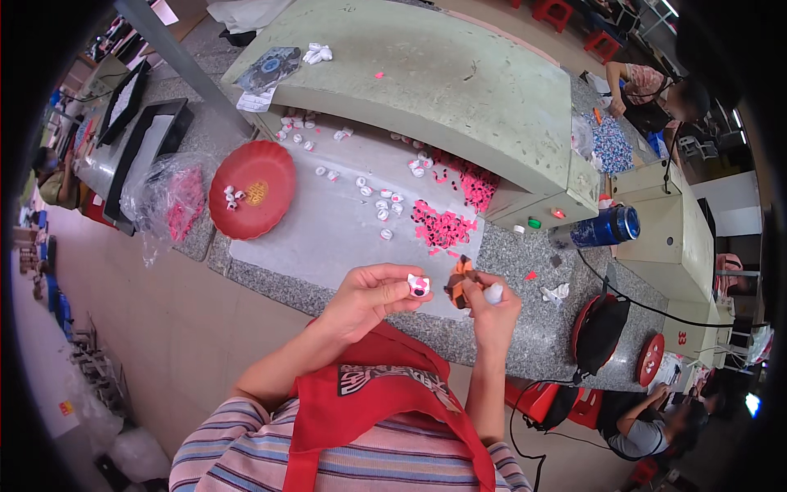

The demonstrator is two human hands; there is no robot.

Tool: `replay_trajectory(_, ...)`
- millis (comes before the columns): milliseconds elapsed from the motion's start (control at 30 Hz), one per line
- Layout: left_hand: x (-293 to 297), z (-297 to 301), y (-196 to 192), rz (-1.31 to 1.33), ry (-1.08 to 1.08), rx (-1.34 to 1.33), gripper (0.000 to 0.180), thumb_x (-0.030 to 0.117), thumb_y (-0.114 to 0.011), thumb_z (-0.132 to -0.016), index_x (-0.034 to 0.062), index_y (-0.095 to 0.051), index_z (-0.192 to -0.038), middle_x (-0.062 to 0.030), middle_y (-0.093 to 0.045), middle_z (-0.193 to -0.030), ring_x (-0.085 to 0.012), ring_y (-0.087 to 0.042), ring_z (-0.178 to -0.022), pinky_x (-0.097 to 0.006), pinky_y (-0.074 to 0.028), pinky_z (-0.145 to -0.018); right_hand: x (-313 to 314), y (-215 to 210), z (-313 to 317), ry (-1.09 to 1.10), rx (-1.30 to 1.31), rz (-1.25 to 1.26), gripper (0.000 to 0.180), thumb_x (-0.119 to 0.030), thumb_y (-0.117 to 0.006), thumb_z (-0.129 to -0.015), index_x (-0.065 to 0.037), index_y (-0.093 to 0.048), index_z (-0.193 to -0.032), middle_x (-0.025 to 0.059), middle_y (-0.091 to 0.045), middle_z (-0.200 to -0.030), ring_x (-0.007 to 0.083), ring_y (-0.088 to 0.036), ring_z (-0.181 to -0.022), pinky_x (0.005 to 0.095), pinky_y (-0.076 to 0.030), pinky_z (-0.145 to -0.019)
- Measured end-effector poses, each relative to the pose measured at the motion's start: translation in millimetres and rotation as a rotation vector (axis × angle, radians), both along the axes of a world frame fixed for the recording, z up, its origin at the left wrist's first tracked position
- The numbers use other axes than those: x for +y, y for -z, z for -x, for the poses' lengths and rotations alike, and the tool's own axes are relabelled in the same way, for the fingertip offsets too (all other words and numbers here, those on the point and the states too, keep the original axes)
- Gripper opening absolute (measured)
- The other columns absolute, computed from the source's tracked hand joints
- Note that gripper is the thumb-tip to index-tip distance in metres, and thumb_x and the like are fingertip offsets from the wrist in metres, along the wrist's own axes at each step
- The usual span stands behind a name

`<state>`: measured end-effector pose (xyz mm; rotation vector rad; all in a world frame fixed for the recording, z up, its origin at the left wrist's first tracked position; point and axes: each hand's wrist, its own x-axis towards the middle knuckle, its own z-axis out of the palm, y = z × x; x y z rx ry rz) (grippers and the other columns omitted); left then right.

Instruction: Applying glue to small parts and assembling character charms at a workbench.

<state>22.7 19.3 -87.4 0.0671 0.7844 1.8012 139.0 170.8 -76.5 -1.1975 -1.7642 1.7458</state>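
In front of my chest, my left hand (370,299) pinches a small white piece (419,285) with pink and black patches between thumb and fingertips. Just to its right, my right hand (490,312) is closed on an orange and dark brown crumpled piece, seemingly cloth (459,283). A whitish rounded thing (493,293) shows at the same fingers; its kind is unclear. Both hands are apart, above the near edge of a white sheet (328,246). Beyond them lie several similar white pieces (382,205) and a heap of small pink and black bits (443,225).
A red scalloped plate (279,184) with a few small pieces stands left, beside a clear bag (156,197) of pink bits. A pale green metal housing (410,74) overhangs the sheet's far side. Right are a blue bottle (602,228) and a black bag (602,336). Other people work nearby.
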Motion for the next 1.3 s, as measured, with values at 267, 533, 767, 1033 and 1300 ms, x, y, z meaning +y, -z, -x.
replay_trajectory(267, 7, 0, -1, 0.070, -0.002, 0.011, 0.026, 0.003, -0.052, -0.082, -0.0054, -0.052, -0.107, -0.0173, -0.057, -0.101, -0.0263, -0.058, -0.092, -0.031, -0.050, -0.080, -10, -9, -5, 0.050, 0.125, 0.175, 0.021, -0.010, -0.064, -0.072, 0.005, -0.059, -0.086, 0.0042, -0.058, -0.064, 0.0061, -0.050, -0.050, 0.0173, -0.035, -0.041)
replay_trajectory(533, -12, 9, 19, 0.205, -0.005, 0.153, 0.024, 0.002, -0.057, -0.078, -0.0061, -0.056, -0.100, -0.0141, -0.060, -0.093, -0.0198, -0.060, -0.084, -0.031, -0.049, -0.078, -24, 28, 5, -0.225, 0.012, 0.133, 0.015, -0.006, -0.060, -0.075, 0.002, -0.059, -0.088, 0.0035, -0.060, -0.071, 0.0089, -0.056, -0.063, 0.0204, -0.044, -0.055)
replay_trajectory(767, -72, 161, 91, 0.716, -0.732, 0.678, 0.022, 0.008, -0.062, -0.075, -0.0028, -0.060, -0.094, -0.0116, -0.062, -0.093, -0.0163, -0.058, -0.084, -0.028, -0.044, -0.076, 66, 108, -67, 0.153, -0.584, -0.345, 0.034, -0.017, -0.067, -0.070, 0.003, -0.056, -0.095, 0.0113, -0.061, -0.077, 0.0169, -0.059, -0.062, 0.0243, -0.044, -0.052)
replay_trajectory(1033, 28, 77, 171, 0.625, -0.043, 1.998, 0.029, 0.002, -0.059, -0.066, 0.0079, -0.061, -0.094, -0.0088, -0.055, -0.094, -0.0250, -0.054, -0.087, -0.033, -0.048, -0.066, 62, 122, -62, 0.292, -0.162, -0.062, 0.038, -0.003, -0.059, -0.069, -0.001, -0.040, -0.103, 0.0055, -0.051, -0.073, 0.0126, -0.051, -0.055, 0.0233, -0.045, -0.047)
replay_trajectory(1300, 36, 60, 50, 0.372, 0.141, 0.516, 0.026, 0.005, -0.054, -0.080, 0.0049, -0.057, -0.106, -0.0045, -0.057, -0.090, -0.0147, -0.057, -0.077, -0.025, -0.048, -0.063, 0, 23, -24, 0.149, 0.252, 0.172, 0.031, 0.002, -0.054, -0.074, 0.003, -0.045, -0.104, 0.0121, -0.058, -0.084, 0.0149, -0.055, -0.059, 0.0237, -0.048, -0.054)
